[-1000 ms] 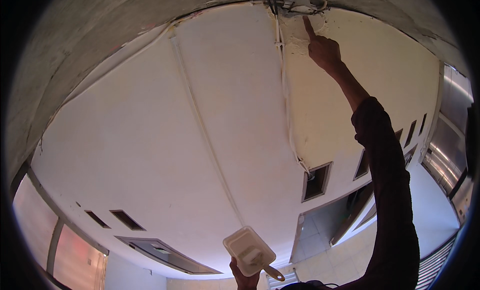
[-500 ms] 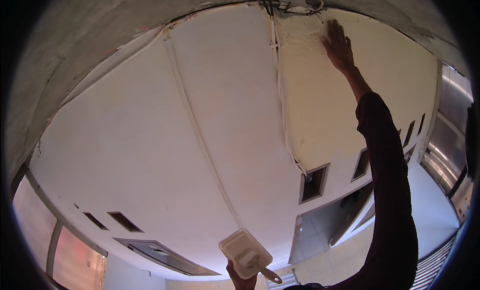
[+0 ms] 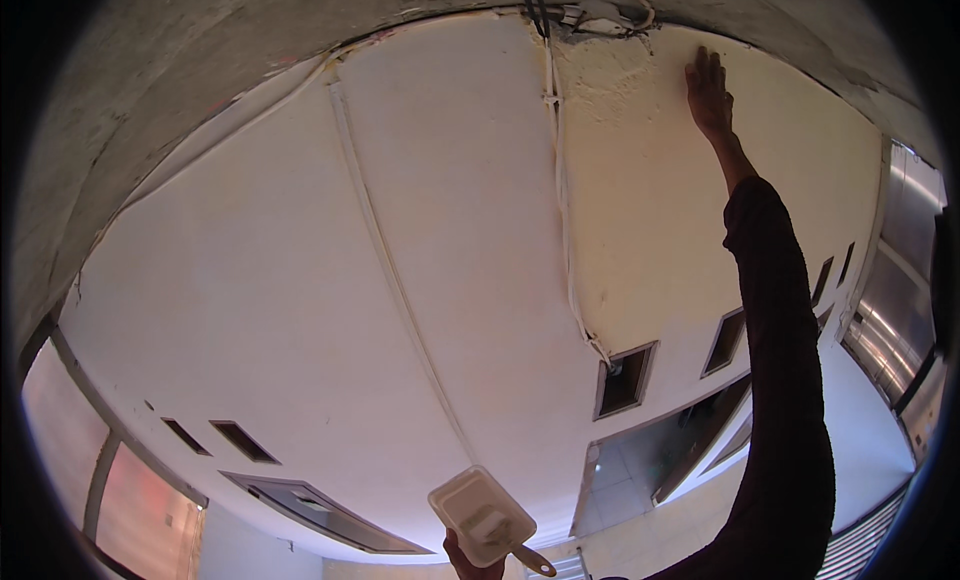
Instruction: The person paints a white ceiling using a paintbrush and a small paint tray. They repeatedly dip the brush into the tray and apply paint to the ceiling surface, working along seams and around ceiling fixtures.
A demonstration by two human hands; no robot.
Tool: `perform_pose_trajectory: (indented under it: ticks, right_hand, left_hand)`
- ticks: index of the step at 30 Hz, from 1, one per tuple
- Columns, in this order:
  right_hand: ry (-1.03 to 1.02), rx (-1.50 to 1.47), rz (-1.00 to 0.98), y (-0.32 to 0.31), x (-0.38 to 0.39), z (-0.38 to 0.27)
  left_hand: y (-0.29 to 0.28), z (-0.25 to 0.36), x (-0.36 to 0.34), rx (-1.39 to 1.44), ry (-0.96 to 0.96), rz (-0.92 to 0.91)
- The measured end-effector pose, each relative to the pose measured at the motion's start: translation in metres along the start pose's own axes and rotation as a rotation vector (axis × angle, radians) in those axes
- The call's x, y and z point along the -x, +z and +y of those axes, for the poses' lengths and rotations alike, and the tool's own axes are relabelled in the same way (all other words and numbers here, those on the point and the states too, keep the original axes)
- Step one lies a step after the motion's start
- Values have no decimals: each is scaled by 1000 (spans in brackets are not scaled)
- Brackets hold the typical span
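My left hand (image 3: pixel 465 555) grips a pale rectangular tray (image 3: pixel 455 488) at the bottom centre. A flat-bladed tool with a handle (image 3: pixel 533 560) lies in the tray, its handle sticking out to the right. My right hand (image 3: pixel 710 95) is raised high with fingers straight, flat against or close to the cream-yellow wall section (image 3: pixel 660 200). Left of it, near the top edge, is a rough, flaking plaster patch (image 3: pixel 605 75). Dark and pale cables (image 3: pixel 565 18) gather just above that patch, and white wires run down to a small opening (image 3: pixel 625 378).
The broad white wall (image 3: pixel 230 260) has a vertical raised strip, several narrow openings and a doorway (image 3: pixel 620 490). A grey concrete surface (image 3: pixel 140 90) curves over the top. Translucent panels (image 3: pixel 65 400) stand at the left, metallic panels (image 3: pixel 890 300) at the right.
My right hand has gone from a pointing finger at the cables to straight fingers, shifted rightward along the wall. My left hand with the tray has moved slightly down and left.
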State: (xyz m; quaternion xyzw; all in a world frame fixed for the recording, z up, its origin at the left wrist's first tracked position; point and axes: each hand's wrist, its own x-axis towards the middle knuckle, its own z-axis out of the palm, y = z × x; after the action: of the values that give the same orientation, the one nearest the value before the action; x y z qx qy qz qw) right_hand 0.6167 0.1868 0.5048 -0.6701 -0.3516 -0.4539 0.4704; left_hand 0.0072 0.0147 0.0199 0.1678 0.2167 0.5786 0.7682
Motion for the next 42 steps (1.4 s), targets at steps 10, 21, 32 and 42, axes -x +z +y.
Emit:
perform_pose_trajectory:
  ticks: [10,21,32,42]
  right_hand:
    - [-136,144,34,47,-57,85]
    - [140,68,276,42,30,-13]
    - [-726,-100,104,14,94,-122]
    - [-426,-113,89,19,151,-77]
  left_hand:
    - [12,4,-2,-83,61,-8]
    - [9,-1,-7,-52,48,1]
    - [24,-1,-3,-218,154,17]
    - [12,7,3,-90,119,-58]
